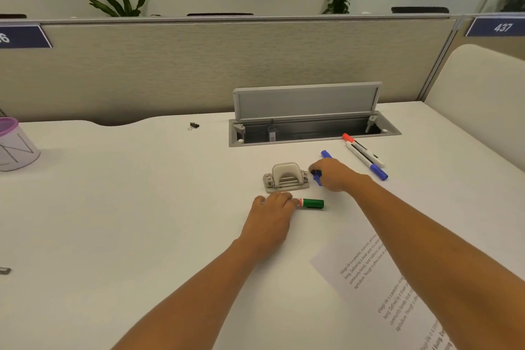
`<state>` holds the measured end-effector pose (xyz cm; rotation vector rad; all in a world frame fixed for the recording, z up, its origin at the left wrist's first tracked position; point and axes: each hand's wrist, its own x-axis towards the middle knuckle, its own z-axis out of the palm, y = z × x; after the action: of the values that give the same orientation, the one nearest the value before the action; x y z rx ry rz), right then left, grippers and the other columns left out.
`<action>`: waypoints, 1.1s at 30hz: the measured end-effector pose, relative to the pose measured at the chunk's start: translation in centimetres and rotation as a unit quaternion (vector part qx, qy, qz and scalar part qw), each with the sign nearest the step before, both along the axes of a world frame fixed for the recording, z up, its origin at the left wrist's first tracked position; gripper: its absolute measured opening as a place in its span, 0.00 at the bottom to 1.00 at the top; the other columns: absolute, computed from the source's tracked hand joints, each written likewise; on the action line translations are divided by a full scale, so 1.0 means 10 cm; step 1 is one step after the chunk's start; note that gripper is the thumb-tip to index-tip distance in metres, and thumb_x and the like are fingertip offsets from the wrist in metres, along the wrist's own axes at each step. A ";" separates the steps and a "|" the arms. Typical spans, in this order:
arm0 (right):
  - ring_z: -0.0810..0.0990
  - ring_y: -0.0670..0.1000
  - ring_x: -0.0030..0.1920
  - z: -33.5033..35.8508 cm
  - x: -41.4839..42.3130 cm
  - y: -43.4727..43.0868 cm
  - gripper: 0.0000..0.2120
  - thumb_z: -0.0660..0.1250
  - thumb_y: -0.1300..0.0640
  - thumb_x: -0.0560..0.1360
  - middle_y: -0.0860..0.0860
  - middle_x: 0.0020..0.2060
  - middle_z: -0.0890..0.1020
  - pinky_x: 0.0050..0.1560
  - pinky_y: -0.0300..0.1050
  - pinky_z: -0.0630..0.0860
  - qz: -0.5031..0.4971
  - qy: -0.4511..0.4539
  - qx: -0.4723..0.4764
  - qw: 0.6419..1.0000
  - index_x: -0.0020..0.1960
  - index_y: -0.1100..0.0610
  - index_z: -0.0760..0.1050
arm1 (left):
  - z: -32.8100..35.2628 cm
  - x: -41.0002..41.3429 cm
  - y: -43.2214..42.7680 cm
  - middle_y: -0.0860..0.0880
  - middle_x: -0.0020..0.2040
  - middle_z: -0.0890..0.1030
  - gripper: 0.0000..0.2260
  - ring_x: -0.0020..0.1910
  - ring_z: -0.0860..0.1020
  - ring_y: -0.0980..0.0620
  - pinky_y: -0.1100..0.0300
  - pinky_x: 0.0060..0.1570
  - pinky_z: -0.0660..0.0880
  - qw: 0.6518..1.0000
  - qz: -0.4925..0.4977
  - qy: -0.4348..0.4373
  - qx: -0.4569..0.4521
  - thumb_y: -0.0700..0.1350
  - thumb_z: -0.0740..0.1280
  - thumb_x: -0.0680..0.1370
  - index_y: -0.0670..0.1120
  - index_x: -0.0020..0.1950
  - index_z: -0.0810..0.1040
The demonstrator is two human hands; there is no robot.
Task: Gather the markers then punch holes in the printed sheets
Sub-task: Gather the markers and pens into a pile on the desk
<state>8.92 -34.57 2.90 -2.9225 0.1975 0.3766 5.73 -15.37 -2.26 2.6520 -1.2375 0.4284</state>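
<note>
Two markers (364, 152) beside open cable tray (312, 141)

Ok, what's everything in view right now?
hole punch: 1, grey, centre
cable hatch: 1, grey, open
green marker: 1, green cap, before punch
blue marker: 1, blue, right of punch
red-capped marker: 1, white body, by hatch
blue-capped marker: 1, white body, beside it
printed sheets: count unclear, white, near right
binder clip: 1, black, left of hatch
cup: 1, purple rim, left edge
left hand: 1, curled over green marker
right hand: 1, grips blue marker
</note>
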 end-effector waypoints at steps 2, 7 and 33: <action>0.74 0.56 0.62 0.00 -0.12 0.01 0.21 0.60 0.66 0.77 0.58 0.63 0.75 0.66 0.44 0.68 -0.019 0.000 -0.005 1.000 0.69 0.59 0.67 | 0.01 -0.05 0.04 0.57 0.42 0.82 0.21 0.39 0.82 0.56 0.65 0.34 0.74 1.000 0.017 -0.007 -0.004 0.43 0.78 0.56 0.53 0.46 0.82; 0.72 0.56 0.64 0.00 -0.43 0.18 0.21 0.61 0.63 0.78 0.58 0.65 0.73 0.66 0.43 0.67 -0.048 0.000 -0.022 0.999 0.70 0.58 0.66 | 0.01 -0.14 0.28 0.56 0.36 0.81 0.20 0.32 0.79 0.54 0.63 0.28 0.70 0.998 0.059 -0.025 -0.001 0.41 0.78 0.55 0.53 0.44 0.81; 0.75 0.56 0.55 -0.15 -0.39 4.10 0.25 0.64 0.66 0.74 0.58 0.61 0.70 0.48 0.39 0.69 0.086 0.000 0.260 0.962 0.69 0.53 0.69 | -0.03 -0.53 3.76 0.52 0.30 0.79 0.18 0.26 0.77 0.50 0.64 0.20 0.69 0.925 0.368 -0.068 -0.066 0.38 0.80 0.56 0.46 0.43 0.83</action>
<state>5.03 6.44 1.37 -2.4230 -0.1401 0.3840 0.47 22.19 -2.52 2.9110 -0.1628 0.7731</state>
